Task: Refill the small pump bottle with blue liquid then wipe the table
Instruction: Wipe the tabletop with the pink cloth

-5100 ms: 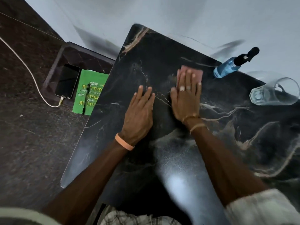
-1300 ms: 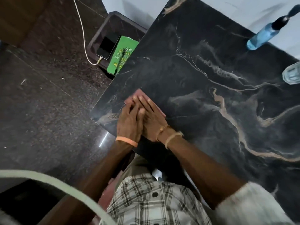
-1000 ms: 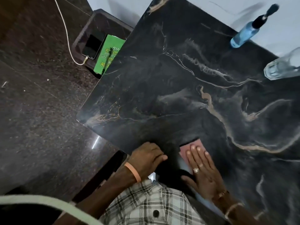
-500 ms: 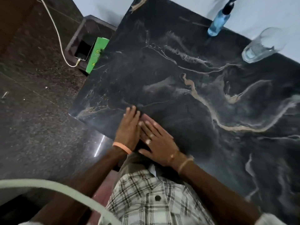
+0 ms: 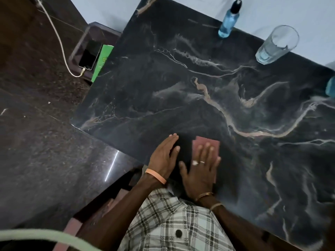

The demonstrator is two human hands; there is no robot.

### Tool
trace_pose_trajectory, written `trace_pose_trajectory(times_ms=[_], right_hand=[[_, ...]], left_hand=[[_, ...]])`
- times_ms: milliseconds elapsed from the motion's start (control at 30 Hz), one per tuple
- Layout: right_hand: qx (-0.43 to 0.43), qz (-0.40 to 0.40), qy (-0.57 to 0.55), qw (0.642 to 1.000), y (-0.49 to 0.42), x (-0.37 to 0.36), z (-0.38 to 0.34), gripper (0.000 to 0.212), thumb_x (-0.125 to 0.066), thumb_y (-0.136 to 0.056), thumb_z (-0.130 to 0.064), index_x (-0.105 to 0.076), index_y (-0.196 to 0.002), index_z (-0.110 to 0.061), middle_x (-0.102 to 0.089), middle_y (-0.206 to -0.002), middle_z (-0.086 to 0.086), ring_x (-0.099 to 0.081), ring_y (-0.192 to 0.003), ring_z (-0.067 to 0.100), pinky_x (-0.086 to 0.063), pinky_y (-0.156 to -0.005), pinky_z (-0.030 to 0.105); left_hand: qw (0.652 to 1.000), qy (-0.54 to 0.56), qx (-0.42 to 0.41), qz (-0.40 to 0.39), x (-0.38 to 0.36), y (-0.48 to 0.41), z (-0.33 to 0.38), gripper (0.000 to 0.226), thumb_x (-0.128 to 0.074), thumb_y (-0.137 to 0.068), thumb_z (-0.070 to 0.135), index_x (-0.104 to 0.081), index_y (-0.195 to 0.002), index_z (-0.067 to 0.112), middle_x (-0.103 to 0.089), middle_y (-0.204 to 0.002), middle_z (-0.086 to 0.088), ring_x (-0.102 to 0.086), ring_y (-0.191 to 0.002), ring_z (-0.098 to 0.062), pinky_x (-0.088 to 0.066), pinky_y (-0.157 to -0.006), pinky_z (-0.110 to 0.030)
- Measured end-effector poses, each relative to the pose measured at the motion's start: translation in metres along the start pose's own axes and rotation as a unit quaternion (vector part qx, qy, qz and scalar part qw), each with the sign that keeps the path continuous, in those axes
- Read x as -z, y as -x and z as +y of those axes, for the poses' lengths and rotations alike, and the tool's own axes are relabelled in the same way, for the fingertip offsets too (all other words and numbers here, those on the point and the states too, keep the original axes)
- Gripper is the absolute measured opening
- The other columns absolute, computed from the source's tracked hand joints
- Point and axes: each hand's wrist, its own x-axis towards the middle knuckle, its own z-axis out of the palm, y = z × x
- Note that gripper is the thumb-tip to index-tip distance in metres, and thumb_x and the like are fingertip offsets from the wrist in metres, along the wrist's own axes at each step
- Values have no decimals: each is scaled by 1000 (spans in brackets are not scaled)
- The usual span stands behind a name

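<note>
Marble fills most of what can be seen: a black table top (image 5: 208, 98) veined in pale gold and white, pushed against a pale wall. The person's right hand (image 5: 201, 169) lies flat near the front edge, fingers spread, palm pressing down a small reddish-pink cloth (image 5: 206, 144); the far half of the cloth shows beyond the fingertips. Two rings sit on that hand and thin bangles circle its wrist. The left hand (image 5: 164, 159) rests just beside it, also flat on the marble, fingers held together and pointing away from the body, gripping nothing. An orange band (image 5: 155, 175) wraps that wrist. The two hands are close but not touching.

At the far edge by the wall stands the small pump bottle (image 5: 228, 20), upright, its clear body filled with blue liquid and its pump top black. Near it on the right stands a clear drinking glass (image 5: 276, 45) with a faint bluish trace at the bottom. Something blue (image 5: 330, 88) is cut off at the right border; I cannot tell what it is.

Off the table's left side, a lower dark stand (image 5: 97, 31) carries a phone (image 5: 90, 55) with a white cable (image 5: 58, 37) plugged in, and a green book (image 5: 102, 62) beside it. A plaid shirt (image 5: 172, 223) shows below the arms.
</note>
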Motion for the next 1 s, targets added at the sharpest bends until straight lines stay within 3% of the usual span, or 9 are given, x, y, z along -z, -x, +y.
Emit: trace_pose_trajectory(times_ms=[133,333,433,533,600,700,767,867,1000], right_hand=[[186,-14,34,982,-38,-1,-62,83,-29,-96,-58,-14,-155,-2,-1,-162,24,0,-150,39,-9,-117,63],[260,-29,69,963,-135,15,-178,80,-27,-96,-47,1,-155,-2,10,-161,23,13,-149,37,1,-117,61],[354,-46,112,927,-179,19,-244,80,-34,-97,-47,-2,-156,-4,6,-163,20,10,-150,36,5,-117,59],[475,-49,165,863,-176,12,-266,74,-28,-98,-48,-7,-157,-9,2,-163,17,12,-149,37,6,-117,59],[542,-59,178,819,-153,7,-248,70,-26,-97,-49,-19,-155,-10,-9,-162,19,14,-149,39,0,-117,58],[572,-77,126,807,-121,-1,-190,63,-36,-95,-43,-44,-146,-8,-39,-151,22,-11,-147,43,-7,-119,57],[556,-74,117,820,-96,-4,-136,57,-40,-97,-44,-50,-141,-10,-50,-143,19,-26,-144,41,-9,-120,56],[474,-45,99,874,-54,1,-35,66,-42,-100,-55,-37,-151,-13,-32,-157,13,-18,-149,33,-20,-118,56],[145,5,71,987,-22,10,31,72,-39,-98,-55,-32,-152,-9,-19,-162,15,-16,-150,33,-23,-115,59]], left_hand=[[997,15,47,64,35,-9,-20,32,-61,-98,15,-64,-129,8,-66,-130,-9,-59,-123,-23,-35,-105,-21],[942,54,223,245,114,-35,-82,29,-59,-99,18,-66,-126,10,-66,-129,-9,-59,-120,-22,-34,-98,-15],[923,39,250,289,149,-47,-113,34,-54,-100,14,-58,-132,4,-56,-141,-15,-48,-134,-29,-35,-113,-34],[925,-2,270,267,168,-52,-133,40,-48,-103,17,-50,-141,3,-41,-153,-19,-33,-146,-34,-26,-120,-49],[953,-66,217,199,164,-51,-132,44,-47,-104,16,-45,-145,3,-32,-158,-19,-21,-150,-35,-20,-123,-47],[983,-146,93,63,132,-40,-114,41,-55,-98,7,-52,-139,-2,-32,-155,-26,-23,-147,-44,-24,-119,-56],[977,-211,-26,-2,103,-30,-98,35,-60,-93,8,-64,-127,-2,-46,-147,-27,-39,-138,-46,-33,-112,-59],[951,-242,-180,-70,65,-19,-74,42,-45,-94,25,-71,-118,3,-58,-138,-21,-53,-129,-41,-47,-102,-54],[951,-228,-184,-102,36,-16,-47,39,-56,-93,24,-68,-122,0,-57,-139,-20,-52,-130,-41,-48,-101,-56]])
